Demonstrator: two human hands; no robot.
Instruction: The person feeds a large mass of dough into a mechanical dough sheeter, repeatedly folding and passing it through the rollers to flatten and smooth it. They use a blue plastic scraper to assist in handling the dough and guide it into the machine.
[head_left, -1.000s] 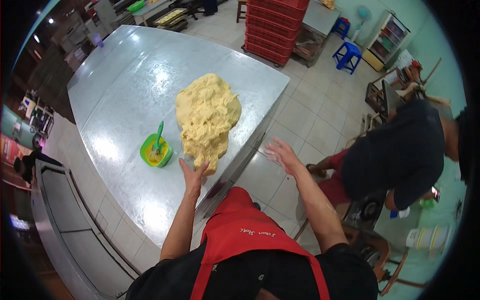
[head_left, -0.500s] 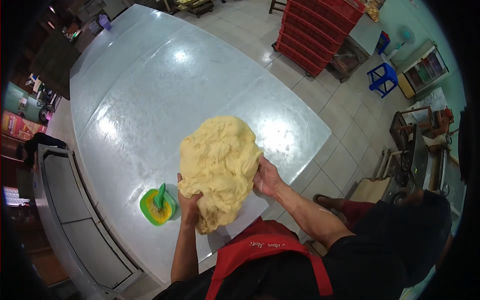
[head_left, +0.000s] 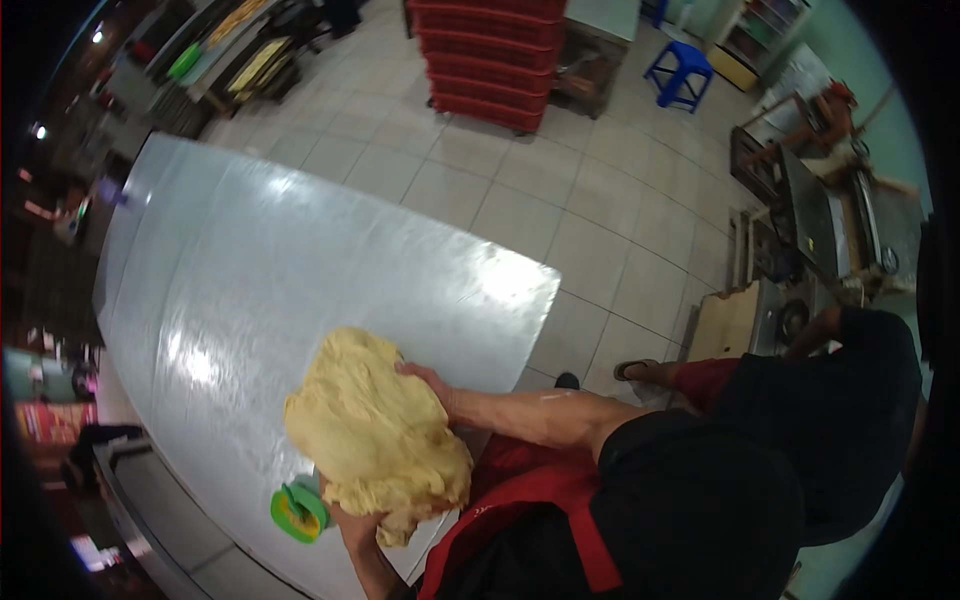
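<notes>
A big, lumpy mass of pale yellow dough (head_left: pixel 375 420) is between my two hands at the near side of the metal table (head_left: pixel 240 290). My left hand (head_left: pixel 352 520) grips its lower left side, with the fingers partly hidden under the dough. At the dough's right side, my right hand (head_left: pixel 428 388) is pressed against it, fingertips on its upper edge. Just left of my left hand stands a green bowl (head_left: pixel 299 514) with yellow stuff and a green-handled tool in it. The dough's underside cannot be seen.
Stacked red crates (head_left: pixel 490 60) stand on the tiled floor beyond the table. A blue stool (head_left: pixel 681 75) is farther right. Close on my right is another person (head_left: pixel 830 420) in dark clothes. A metal-topped counter (head_left: pixel 170 500) runs along the left.
My view has swung to the right, so table, bowl and dough appear lower and farther left. My right hand has shifted up along the dough's side. Both hands still hold it.
</notes>
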